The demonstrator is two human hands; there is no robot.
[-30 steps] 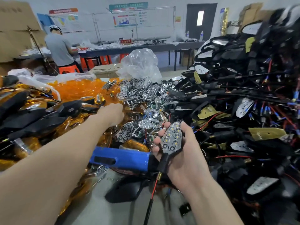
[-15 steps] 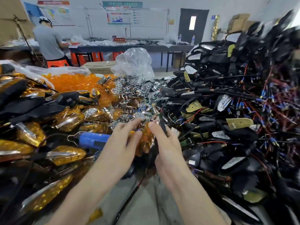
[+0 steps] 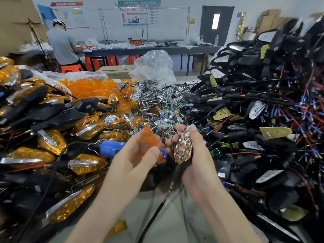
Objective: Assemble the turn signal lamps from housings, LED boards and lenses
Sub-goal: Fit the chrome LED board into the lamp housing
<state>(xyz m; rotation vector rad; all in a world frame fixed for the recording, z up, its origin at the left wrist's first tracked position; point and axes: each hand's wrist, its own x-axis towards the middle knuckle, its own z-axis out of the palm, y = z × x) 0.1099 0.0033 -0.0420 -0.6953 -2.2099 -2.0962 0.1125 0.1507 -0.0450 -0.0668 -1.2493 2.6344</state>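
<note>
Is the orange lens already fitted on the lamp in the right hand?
No, the orange lens is in the left hand, apart from the lamp in the right hand.

A small factory assembly workshop — the bench is buried in bulk parts: heaps of black wired housings (image 3: 259,109), orange lenses (image 3: 91,87) and chrome reflectors (image 3: 157,95), with finished lamps (image 3: 52,141) piled at left. Behind, a worker (image 3: 62,46) stands at a long table (image 3: 140,50) — orange stools (image 3: 112,60), cardboard boxes (image 3: 266,20) and wall notices (image 3: 138,13) nearby.
</note>
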